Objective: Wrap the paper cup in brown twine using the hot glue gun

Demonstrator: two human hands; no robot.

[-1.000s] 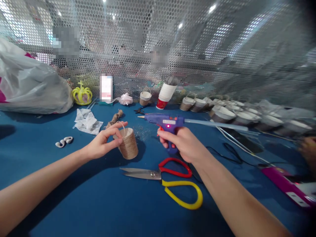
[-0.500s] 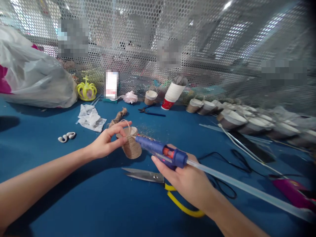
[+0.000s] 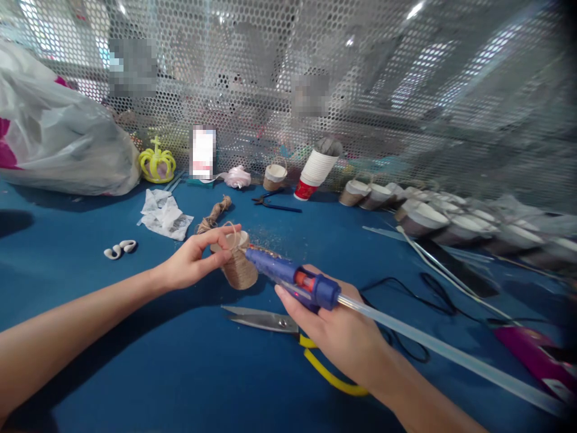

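My left hand grips the rim of a small twine-wrapped cup, tilted above the blue table. A loop of twine rises by its fingers at the cup's mouth. In my right hand is a blue glue gun, its nozzle pointing left at the cup's upper edge; whether it touches cannot be made out. A long clear glue stick runs out of the gun's back. Beneath the right hand lie scissors with yellow handles, partly covered by it. Behind the left hand rests a twine bundle.
Pliers, a small cup and leaning stacked paper cups stand behind. Several wrapped cups line the right. A black cable curls near a purple device. White cloth and a plastic bag are left.
Both hands, the cup and the glue gun hold nearly the same pose. The whole view has shifted only very slightly.
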